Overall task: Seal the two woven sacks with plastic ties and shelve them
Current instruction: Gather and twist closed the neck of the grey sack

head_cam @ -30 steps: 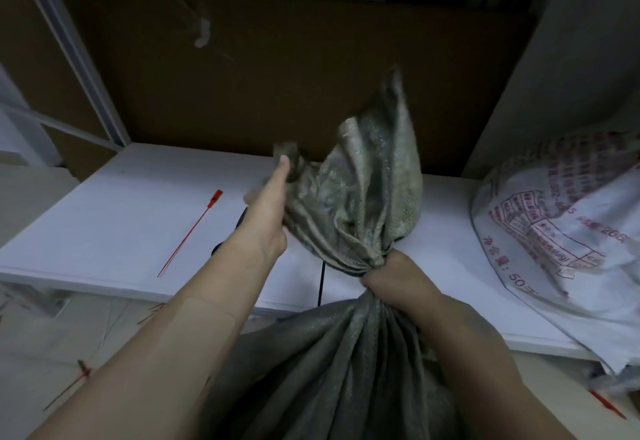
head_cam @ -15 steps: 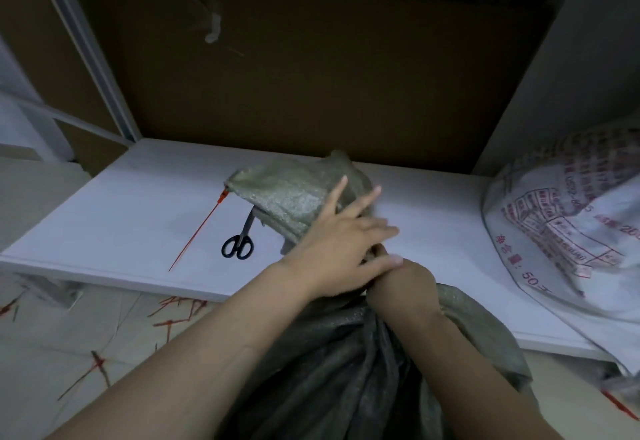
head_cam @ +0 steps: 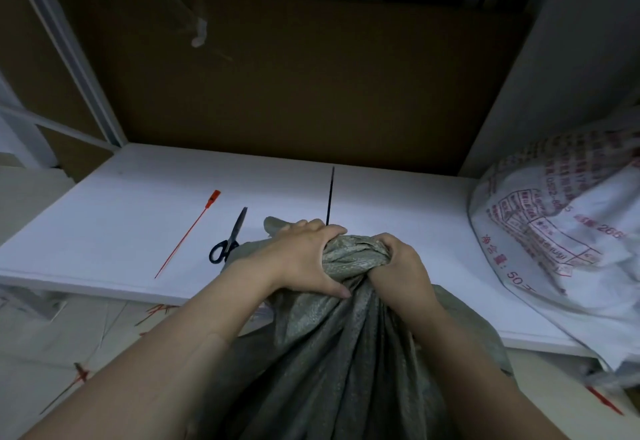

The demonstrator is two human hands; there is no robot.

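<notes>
A white shelf (head_cam: 104, 231) is carrying a red tie (head_cam: 187, 235) and scissors (head_cam: 228, 238). Before it the grey sack (head_cam: 346, 353) is standing, left hand (head_cam: 304, 259) and right hand (head_cam: 398, 266) clamping fingers round its bunched neck. The weave is looking soft and slippery, probably best held just below the bunch.

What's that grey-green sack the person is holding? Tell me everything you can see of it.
The grey-green sack looks like coarse woven plastic, dull and creased. Its neck is gathered into a bunch at the front edge of the white shelf; the left hand and right hand both grip that bunch. Below, long folds run down out of view. No tie shows on it.
</notes>
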